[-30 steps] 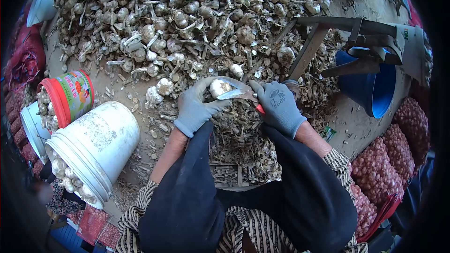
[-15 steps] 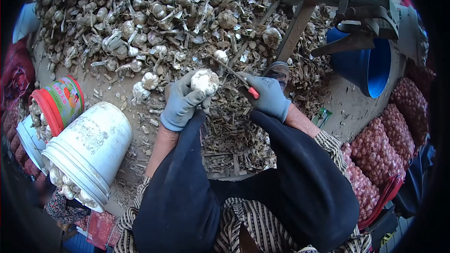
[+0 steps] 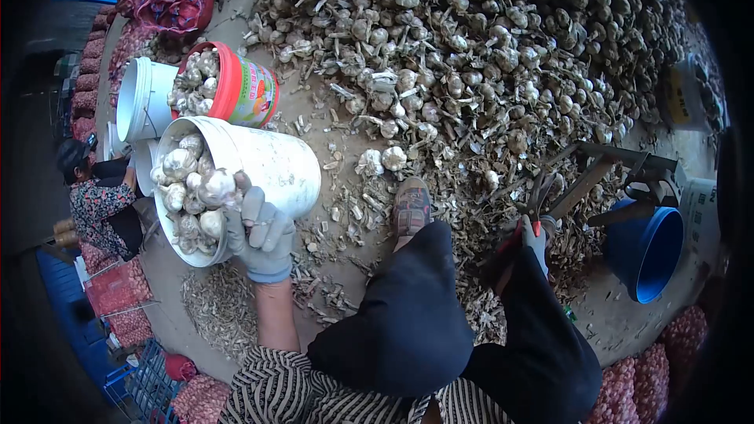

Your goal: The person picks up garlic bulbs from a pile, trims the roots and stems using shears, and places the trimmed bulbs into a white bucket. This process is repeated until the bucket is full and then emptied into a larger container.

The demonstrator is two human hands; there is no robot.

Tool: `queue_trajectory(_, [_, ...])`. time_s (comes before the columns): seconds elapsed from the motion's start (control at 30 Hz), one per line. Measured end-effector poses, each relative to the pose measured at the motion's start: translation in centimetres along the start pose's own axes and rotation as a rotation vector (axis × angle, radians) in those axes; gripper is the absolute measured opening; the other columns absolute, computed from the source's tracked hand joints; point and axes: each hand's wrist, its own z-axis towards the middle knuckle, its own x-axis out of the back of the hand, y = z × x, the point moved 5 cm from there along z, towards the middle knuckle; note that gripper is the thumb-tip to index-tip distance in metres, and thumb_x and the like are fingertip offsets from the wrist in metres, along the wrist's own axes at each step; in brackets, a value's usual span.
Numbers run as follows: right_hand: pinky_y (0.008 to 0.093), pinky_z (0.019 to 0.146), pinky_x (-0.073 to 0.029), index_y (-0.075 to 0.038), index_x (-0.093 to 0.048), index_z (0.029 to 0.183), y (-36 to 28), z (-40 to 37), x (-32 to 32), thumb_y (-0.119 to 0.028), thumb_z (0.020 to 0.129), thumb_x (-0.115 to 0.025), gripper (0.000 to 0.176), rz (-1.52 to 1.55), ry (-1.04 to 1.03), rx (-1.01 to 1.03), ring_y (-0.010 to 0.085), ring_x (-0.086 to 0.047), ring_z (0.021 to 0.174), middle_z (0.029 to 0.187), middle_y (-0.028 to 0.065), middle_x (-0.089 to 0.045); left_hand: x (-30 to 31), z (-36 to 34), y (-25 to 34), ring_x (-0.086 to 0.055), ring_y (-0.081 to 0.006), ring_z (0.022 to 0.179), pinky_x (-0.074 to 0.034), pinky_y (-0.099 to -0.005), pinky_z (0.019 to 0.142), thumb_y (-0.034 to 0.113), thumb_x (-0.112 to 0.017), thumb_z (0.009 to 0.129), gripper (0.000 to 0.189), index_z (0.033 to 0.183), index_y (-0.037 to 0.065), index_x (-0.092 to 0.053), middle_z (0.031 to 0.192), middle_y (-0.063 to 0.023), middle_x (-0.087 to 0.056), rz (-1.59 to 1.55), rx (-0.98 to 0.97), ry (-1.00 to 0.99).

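Observation:
My gloved left hand [image 3: 265, 237] is at the mouth of a white bucket [image 3: 279, 165] that lies tipped on its side, filled with garlic bulbs. Its fingers are apart, the fingertips close against a large garlic bulb [image 3: 217, 187] at the rim; no firm grip on it shows. In my gloved right hand [image 3: 535, 247], beside my right knee, is a pair of red-handled shears [image 3: 537, 208], blades pointing away from me. The knee and shadow partly hide that hand. Beyond both hands spreads a big heap of garlic [image 3: 471, 71] with dry stems.
A red bucket [image 3: 228, 82] of garlic and another white bucket [image 3: 137, 102] stand beyond the tipped one. A metal frame [image 3: 589, 184] and blue bucket [image 3: 656, 255] are at right. Another person [image 3: 106, 196] sits at far left. Net sacks [image 3: 613, 392] line the lower right.
My view has turned left. My left hand has moved from in front of me, where it held a garlic bulb, to the white bucket. My right hand still holds the shears, now lower beside my knee.

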Motion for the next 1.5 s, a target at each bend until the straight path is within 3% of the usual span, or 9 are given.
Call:
queue_trajectory(0.27, [0.0326,0.052,-0.045,-0.007,-0.062,0.085,-4.2,-3.7,-2.7,-0.030,0.101,-0.064,0.028,-0.244,0.025,0.081,0.0171,-0.057,0.055,0.065,0.0025,-0.060,0.9,-3.0,9.2,-0.038,-0.0070,0.052,-0.037,-0.0232,0.046,0.018,-0.049,0.105,0.041,0.139,-0.005,-0.047,0.083,-0.0003,-0.045,0.033,-0.158,0.026])
queue_trajectory(0.4, [0.0340,0.054,-0.048,-0.007,-0.065,0.087,0.3,1.2,1.5,-0.032,0.100,-0.065,0.028,-0.231,0.075,-0.005,0.0190,-0.060,0.057,0.068,0.0045,-0.063,-0.4,-3.0,1.7,-0.068,-0.0225,0.096,-0.055,-0.0329,0.088,0.020,-0.069,0.094,0.052,0.141,0.003,-0.053,0.118,-0.0080,-0.063,1.299,0.251,0.096])
queue_trajectory(0.5, [0.0419,0.068,-0.053,-0.003,-0.066,0.094,2.9,3.6,2.6,-0.041,0.100,-0.064,0.038,-0.262,-0.050,-0.054,0.0292,-0.066,0.071,0.080,0.0114,-0.069,-0.1,1.0,-2.8,-0.059,-0.0245,0.123,-0.051,-0.0341,0.099,0.018,-0.074,0.088,0.059,0.140,0.000,-0.052,0.143,-0.0142,-0.052,2.529,-0.137,-0.280])
queue_trajectory(0.6, [0.0321,0.055,-0.050,-0.005,-0.065,0.090,-5.1,-5.3,-3.8,-0.031,0.099,-0.066,0.027,-0.333,0.032,0.072,0.0167,-0.060,0.057,0.065,0.0039,-0.061,6.8,8.2,-4.4,-0.062,-0.0238,0.114,-0.053,-0.0346,0.094,0.012,-0.074,0.086,0.057,0.138,-0.001,-0.054,0.138,-0.0153,-0.056,1.829,0.148,0.013])
queue_trajectory(0.8, [0.0300,0.053,-0.045,-0.006,-0.064,0.084,-1.1,-2.3,-0.6,-0.027,0.100,-0.065,0.026,-0.097,-0.036,0.059,0.0127,-0.057,0.058,0.067,0.0004,-0.061,17.1,29.6,-8.4,-0.066,-0.0294,0.109,-0.053,-0.0371,0.096,0.009,-0.070,0.082,0.060,0.139,0.000,-0.054,0.134,-0.0216,-0.059,2.185,-0.048,0.034])
queue_trajectory(0.87, [0.0341,0.066,-0.058,-0.003,-0.056,0.137,-0.6,-2.2,-0.2,-0.020,0.105,-0.056,0.036,0.135,-0.186,0.074,0.0223,-0.070,0.074,0.087,0.0108,-0.071,20.0,35.3,-9.6,-0.061,-0.0374,0.120,-0.048,-0.0426,0.105,0.010,-0.067,0.079,0.064,0.140,0.002,-0.051,0.139,-0.0241,-0.056,2.359,-0.158,-0.036])
queue_trajectory(0.97, [0.0305,0.062,-0.052,-0.005,-0.062,0.107,0.0,-2.7,-0.1,-0.021,0.104,-0.058,0.016,0.080,-0.064,-0.011,0.0165,-0.064,0.069,0.080,0.0052,-0.067,25.2,39.0,-11.6,-0.052,-0.0418,0.131,-0.045,-0.0448,0.108,0.009,-0.065,0.079,0.064,0.141,0.003,-0.050,0.140,-0.0258,-0.055,2.404,0.072,-0.025])
queue_trajectory(1.27, [0.0332,0.070,-0.053,-0.001,-0.063,0.104,-9.2,-6.0,-4.4,-0.019,0.097,-0.065,0.019,-0.505,-0.232,0.224,0.0179,-0.067,0.076,0.089,0.0095,-0.072,18.1,24.8,-15.9,-0.062,-0.0117,0.098,-0.054,-0.0257,0.084,0.003,-0.081,0.082,0.064,0.139,0.000,-0.051,0.119,-0.0077,-0.062,1.413,0.281,0.114])
queue_trajectory(1.5, [0.0416,0.077,-0.052,-0.004,-0.067,0.117,-15.7,-7.2,-9.6,-0.032,0.095,-0.067,0.035,-0.828,-0.374,0.386,0.0346,-0.067,0.083,0.090,0.0186,-0.067,13.0,11.2,-24.4,-0.060,-0.0200,0.119,-0.053,-0.0312,0.099,-0.002,-0.074,0.078,0.076,0.147,0.002,-0.043,0.127,-0.0116,-0.060,0.650,0.481,0.085])
